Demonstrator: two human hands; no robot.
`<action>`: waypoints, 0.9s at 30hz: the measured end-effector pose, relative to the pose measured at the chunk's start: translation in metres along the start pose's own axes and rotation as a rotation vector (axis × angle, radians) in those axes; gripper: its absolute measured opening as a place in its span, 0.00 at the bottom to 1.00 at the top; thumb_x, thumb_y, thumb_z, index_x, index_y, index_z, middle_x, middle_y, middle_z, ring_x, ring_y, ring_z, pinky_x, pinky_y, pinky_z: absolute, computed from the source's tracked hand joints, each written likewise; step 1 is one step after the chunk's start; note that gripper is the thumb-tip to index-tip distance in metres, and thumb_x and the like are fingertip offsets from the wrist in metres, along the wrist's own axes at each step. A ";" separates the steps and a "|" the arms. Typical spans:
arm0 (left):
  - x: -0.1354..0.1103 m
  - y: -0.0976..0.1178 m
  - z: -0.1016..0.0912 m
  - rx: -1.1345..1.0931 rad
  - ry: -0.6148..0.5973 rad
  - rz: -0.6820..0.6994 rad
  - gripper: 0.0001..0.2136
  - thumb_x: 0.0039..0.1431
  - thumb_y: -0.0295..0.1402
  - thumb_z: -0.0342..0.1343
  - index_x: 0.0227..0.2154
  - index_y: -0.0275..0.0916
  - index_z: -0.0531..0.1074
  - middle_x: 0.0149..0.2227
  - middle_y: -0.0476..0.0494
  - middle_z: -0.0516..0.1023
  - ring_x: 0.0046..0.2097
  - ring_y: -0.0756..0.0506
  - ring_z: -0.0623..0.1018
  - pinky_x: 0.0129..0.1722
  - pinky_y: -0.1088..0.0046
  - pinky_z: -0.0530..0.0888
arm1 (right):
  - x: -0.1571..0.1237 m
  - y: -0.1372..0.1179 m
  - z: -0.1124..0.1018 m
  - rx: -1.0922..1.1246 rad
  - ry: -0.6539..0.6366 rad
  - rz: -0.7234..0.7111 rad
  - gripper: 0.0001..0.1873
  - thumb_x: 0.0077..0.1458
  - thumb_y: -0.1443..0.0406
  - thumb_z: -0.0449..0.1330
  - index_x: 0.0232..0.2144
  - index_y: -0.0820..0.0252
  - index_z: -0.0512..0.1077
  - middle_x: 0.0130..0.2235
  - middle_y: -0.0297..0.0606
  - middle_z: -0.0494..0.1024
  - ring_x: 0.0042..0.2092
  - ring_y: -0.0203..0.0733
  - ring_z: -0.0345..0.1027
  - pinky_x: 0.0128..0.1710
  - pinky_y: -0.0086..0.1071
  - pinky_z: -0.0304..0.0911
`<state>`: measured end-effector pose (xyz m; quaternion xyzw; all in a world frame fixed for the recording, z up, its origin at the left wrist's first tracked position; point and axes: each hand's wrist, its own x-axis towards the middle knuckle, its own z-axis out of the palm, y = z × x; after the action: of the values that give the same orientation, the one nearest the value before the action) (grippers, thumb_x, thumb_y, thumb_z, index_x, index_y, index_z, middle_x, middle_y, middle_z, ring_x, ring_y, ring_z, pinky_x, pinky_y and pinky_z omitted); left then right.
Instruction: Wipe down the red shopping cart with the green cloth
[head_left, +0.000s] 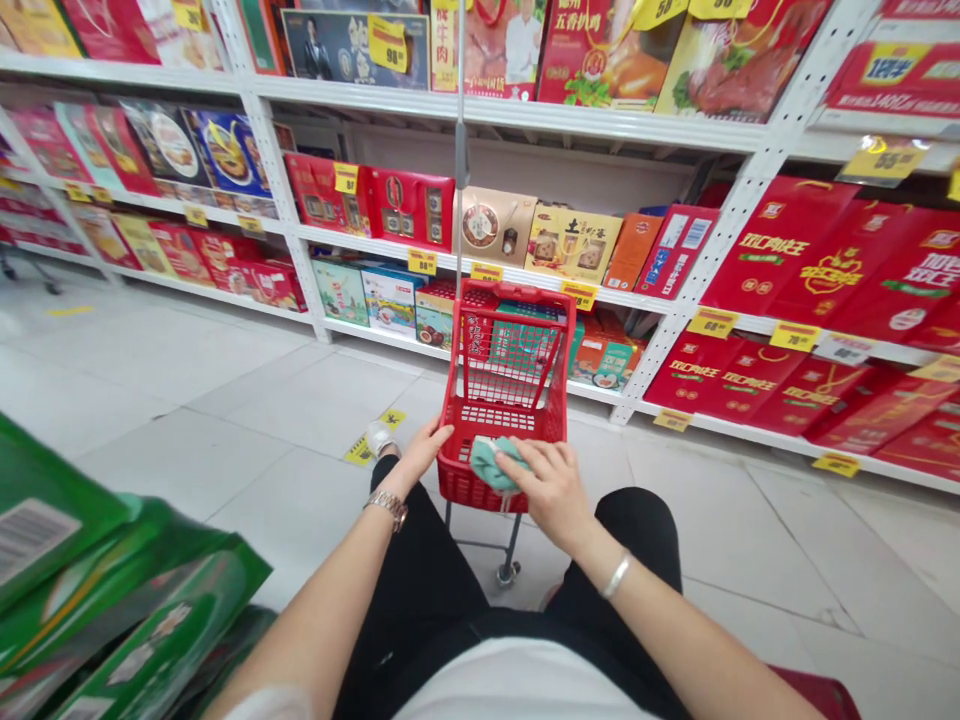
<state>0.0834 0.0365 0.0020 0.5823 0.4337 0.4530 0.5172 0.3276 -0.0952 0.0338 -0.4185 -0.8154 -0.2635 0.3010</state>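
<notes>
A small red plastic shopping cart point(459, 483) stands between my knees, its basket of open grid. My left hand point(424, 448) grips the basket's left rim near the front corner, thumb on top and the other fingers mostly hidden. In my right hand point(555, 490) is a folded green cloth point(489, 462), pressed against the basket's near rim. The fingers lie bent over the cloth, and a pale edge of it hangs down. A thin grey pole point(461, 150) rises above the cart.
White shelves point(495, 112) with boxed goods and yellow price tags run behind the cart. Green packages point(150, 600) are close at my lower left. Pale floor tiles point(247, 420) spread around, with a yellow floor marking point(360, 450) by my left shoe point(381, 437).
</notes>
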 end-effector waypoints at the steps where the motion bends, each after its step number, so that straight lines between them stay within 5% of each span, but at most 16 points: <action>1: -0.002 0.002 0.001 0.002 -0.010 0.001 0.33 0.54 0.48 0.60 0.59 0.35 0.76 0.60 0.32 0.81 0.62 0.33 0.79 0.64 0.52 0.74 | 0.009 -0.011 0.011 0.013 -0.007 -0.023 0.25 0.67 0.71 0.60 0.62 0.45 0.75 0.62 0.42 0.79 0.57 0.48 0.68 0.55 0.43 0.57; 7: -0.011 0.006 -0.002 0.041 -0.034 -0.027 0.37 0.54 0.53 0.59 0.62 0.35 0.74 0.58 0.31 0.83 0.56 0.33 0.83 0.60 0.50 0.77 | 0.015 -0.041 0.044 0.045 -0.098 -0.056 0.19 0.69 0.67 0.61 0.58 0.42 0.77 0.59 0.40 0.81 0.55 0.48 0.68 0.53 0.44 0.57; 13: -0.016 0.002 -0.002 0.155 0.082 -0.103 0.37 0.57 0.53 0.58 0.65 0.36 0.70 0.65 0.32 0.77 0.67 0.33 0.75 0.66 0.55 0.72 | -0.022 -0.012 0.011 0.013 -0.083 -0.021 0.21 0.68 0.71 0.61 0.58 0.45 0.78 0.58 0.41 0.82 0.54 0.47 0.68 0.50 0.41 0.57; 19: -0.057 -0.017 0.034 0.304 0.264 -0.255 0.50 0.52 0.56 0.65 0.73 0.34 0.57 0.66 0.23 0.74 0.70 0.26 0.71 0.66 0.50 0.68 | -0.048 0.006 -0.006 -0.021 -0.056 0.043 0.23 0.66 0.73 0.59 0.59 0.48 0.78 0.57 0.42 0.82 0.54 0.48 0.67 0.51 0.42 0.59; 23: -0.071 -0.016 0.053 0.328 0.249 -0.182 0.38 0.61 0.48 0.56 0.72 0.38 0.60 0.56 0.31 0.83 0.64 0.31 0.78 0.62 0.54 0.72 | -0.053 0.005 -0.006 -0.034 -0.049 0.057 0.23 0.65 0.73 0.60 0.58 0.49 0.78 0.57 0.43 0.81 0.55 0.49 0.66 0.51 0.42 0.60; 27: -0.062 -0.005 0.045 0.326 0.185 -0.120 0.33 0.59 0.38 0.54 0.69 0.41 0.65 0.56 0.37 0.84 0.57 0.33 0.82 0.60 0.55 0.74 | -0.055 0.009 -0.011 -0.060 -0.032 0.039 0.22 0.66 0.74 0.59 0.56 0.48 0.79 0.56 0.41 0.82 0.55 0.48 0.67 0.50 0.41 0.59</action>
<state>0.1135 -0.0325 -0.0099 0.5874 0.5811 0.3964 0.4001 0.3643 -0.1266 0.0039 -0.4474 -0.8035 -0.2749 0.2803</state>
